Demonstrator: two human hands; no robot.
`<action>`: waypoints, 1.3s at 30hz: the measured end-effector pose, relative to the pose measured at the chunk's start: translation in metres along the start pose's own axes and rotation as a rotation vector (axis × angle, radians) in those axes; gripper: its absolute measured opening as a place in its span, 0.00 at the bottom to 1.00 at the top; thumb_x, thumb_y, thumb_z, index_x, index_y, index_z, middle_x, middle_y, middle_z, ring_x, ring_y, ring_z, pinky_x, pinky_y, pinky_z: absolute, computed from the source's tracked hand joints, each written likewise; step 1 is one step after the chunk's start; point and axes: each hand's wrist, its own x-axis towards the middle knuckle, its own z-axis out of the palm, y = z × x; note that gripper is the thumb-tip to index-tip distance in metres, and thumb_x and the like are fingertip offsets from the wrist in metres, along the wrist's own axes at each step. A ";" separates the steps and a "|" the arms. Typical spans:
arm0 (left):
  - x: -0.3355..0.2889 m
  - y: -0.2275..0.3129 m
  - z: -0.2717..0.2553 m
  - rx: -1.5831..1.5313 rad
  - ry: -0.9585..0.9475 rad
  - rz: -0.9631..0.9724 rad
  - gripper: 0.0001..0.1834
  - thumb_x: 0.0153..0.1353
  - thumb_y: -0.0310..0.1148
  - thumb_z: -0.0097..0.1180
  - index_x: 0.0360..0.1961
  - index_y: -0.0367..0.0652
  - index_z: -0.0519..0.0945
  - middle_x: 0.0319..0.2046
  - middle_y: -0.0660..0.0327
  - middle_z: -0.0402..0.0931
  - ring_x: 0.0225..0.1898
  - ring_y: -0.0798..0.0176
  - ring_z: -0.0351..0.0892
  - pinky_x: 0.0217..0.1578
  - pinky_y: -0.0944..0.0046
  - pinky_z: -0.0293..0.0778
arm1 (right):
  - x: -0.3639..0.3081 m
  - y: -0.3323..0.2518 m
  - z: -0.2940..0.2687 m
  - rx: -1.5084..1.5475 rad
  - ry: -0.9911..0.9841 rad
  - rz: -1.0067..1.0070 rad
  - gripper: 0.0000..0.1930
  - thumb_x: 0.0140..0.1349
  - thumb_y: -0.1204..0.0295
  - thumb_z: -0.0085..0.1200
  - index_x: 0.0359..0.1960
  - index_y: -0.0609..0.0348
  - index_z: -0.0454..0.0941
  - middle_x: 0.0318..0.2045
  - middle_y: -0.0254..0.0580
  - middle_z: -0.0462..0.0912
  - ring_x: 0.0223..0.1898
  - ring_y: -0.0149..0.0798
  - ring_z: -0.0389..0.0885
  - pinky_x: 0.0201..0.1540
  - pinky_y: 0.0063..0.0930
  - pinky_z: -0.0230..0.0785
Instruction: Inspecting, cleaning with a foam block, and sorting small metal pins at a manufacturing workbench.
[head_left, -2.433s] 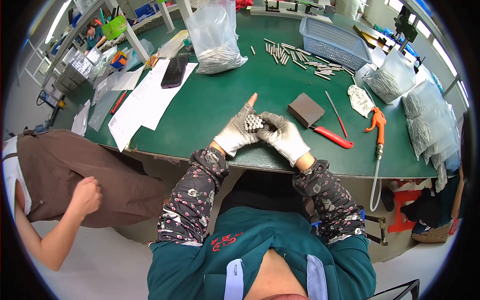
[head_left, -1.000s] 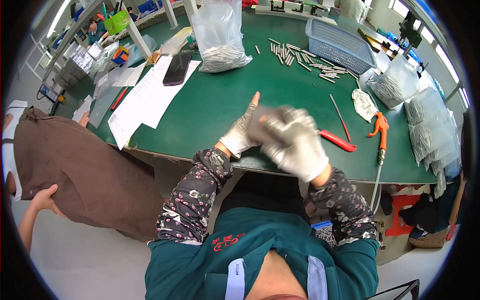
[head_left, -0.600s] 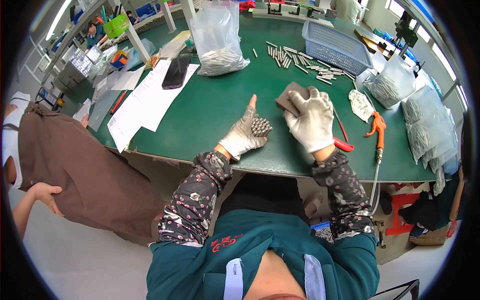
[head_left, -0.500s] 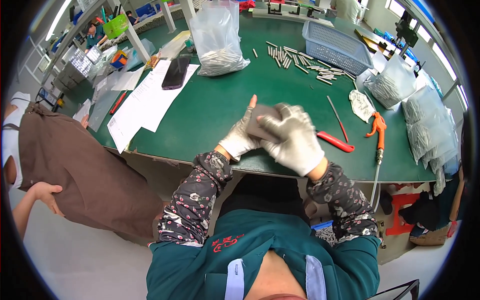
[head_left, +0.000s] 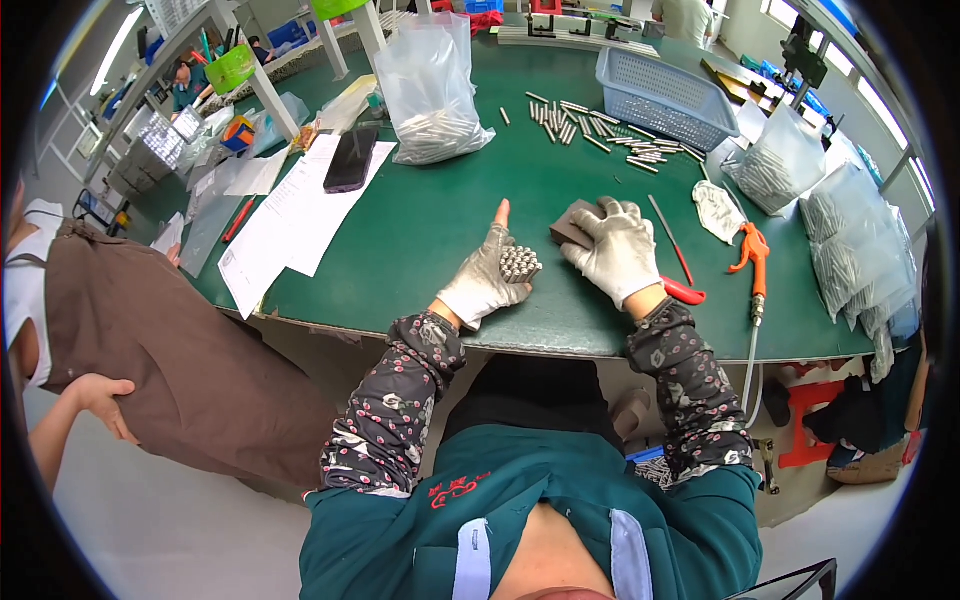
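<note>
My left hand (head_left: 478, 287), in a whitish work glove with bare fingertips, is closed around a tight bundle of metal pins (head_left: 520, 264); their round ends face up. To its right, my gloved right hand (head_left: 614, 250) grips a grey-brown block, seemingly a sanding block (head_left: 570, 226), at or just above the green table. The two hands are apart. By my right wrist lies a red-handled tool (head_left: 684, 291), partly hidden by that hand. A thin file with a red handle (head_left: 673, 240) rests just beyond it.
Loose metal pins (head_left: 600, 130) lie scattered before a blue-grey basket (head_left: 665, 100). Bags of pins (head_left: 435, 110) stand at the back and right (head_left: 860, 245). An orange air gun (head_left: 755, 255), a spare glove (head_left: 718, 210), papers (head_left: 290, 220) and a phone (head_left: 351, 160) surround the work area. A person in a brown apron (head_left: 150, 340) is at left.
My right hand has moved the block off my left hand and to the right. The pin ends in my left hand, covered before, now show.
</note>
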 end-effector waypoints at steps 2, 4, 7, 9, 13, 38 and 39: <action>-0.001 0.002 0.002 -0.152 -0.021 -0.025 0.60 0.39 0.20 0.60 0.67 0.51 0.32 0.32 0.64 0.69 0.34 0.70 0.71 0.40 0.72 0.69 | -0.002 -0.005 -0.010 -0.126 0.141 -0.099 0.20 0.42 0.56 0.60 0.36 0.51 0.77 0.41 0.46 0.74 0.45 0.48 0.71 0.44 0.43 0.63; -0.004 0.001 -0.002 -0.301 -0.038 -0.056 0.59 0.39 0.19 0.59 0.67 0.51 0.33 0.32 0.65 0.70 0.34 0.71 0.71 0.40 0.73 0.68 | 0.003 -0.024 -0.027 0.182 0.023 -0.089 0.21 0.41 0.56 0.60 0.36 0.52 0.77 0.35 0.46 0.77 0.42 0.48 0.74 0.41 0.42 0.64; -0.007 0.001 -0.008 -0.294 -0.100 0.067 0.58 0.40 0.16 0.61 0.67 0.49 0.37 0.33 0.71 0.66 0.34 0.73 0.67 0.40 0.75 0.66 | -0.004 -0.048 -0.013 0.591 -0.234 -0.030 0.21 0.45 0.63 0.61 0.42 0.56 0.76 0.25 0.47 0.79 0.31 0.45 0.78 0.36 0.33 0.70; -0.007 0.014 -0.007 -0.233 -0.086 0.069 0.55 0.40 0.20 0.65 0.67 0.48 0.44 0.36 0.70 0.69 0.37 0.73 0.68 0.42 0.75 0.66 | -0.003 -0.054 -0.006 0.840 -0.398 0.162 0.19 0.51 0.65 0.60 0.43 0.60 0.75 0.31 0.47 0.80 0.37 0.39 0.79 0.40 0.27 0.70; -0.008 0.015 -0.015 -0.120 -0.082 -0.006 0.51 0.36 0.27 0.70 0.63 0.49 0.56 0.41 0.65 0.73 0.41 0.71 0.71 0.45 0.71 0.69 | -0.007 -0.058 0.019 1.060 -0.392 0.234 0.20 0.52 0.66 0.60 0.43 0.66 0.74 0.36 0.41 0.79 0.38 0.30 0.76 0.43 0.23 0.68; -0.010 0.001 -0.016 -0.315 0.012 0.015 0.51 0.36 0.16 0.63 0.64 0.44 0.53 0.45 0.63 0.69 0.43 0.70 0.69 0.47 0.72 0.68 | -0.014 -0.059 0.053 1.202 -0.262 0.249 0.26 0.51 0.63 0.60 0.49 0.62 0.71 0.41 0.49 0.78 0.42 0.39 0.79 0.46 0.27 0.69; -0.011 0.001 -0.016 -0.293 0.012 0.018 0.50 0.36 0.16 0.63 0.63 0.44 0.55 0.44 0.63 0.69 0.43 0.70 0.69 0.46 0.72 0.68 | -0.015 -0.059 0.052 1.186 -0.253 0.235 0.25 0.51 0.62 0.60 0.49 0.62 0.71 0.41 0.49 0.78 0.42 0.39 0.79 0.45 0.27 0.69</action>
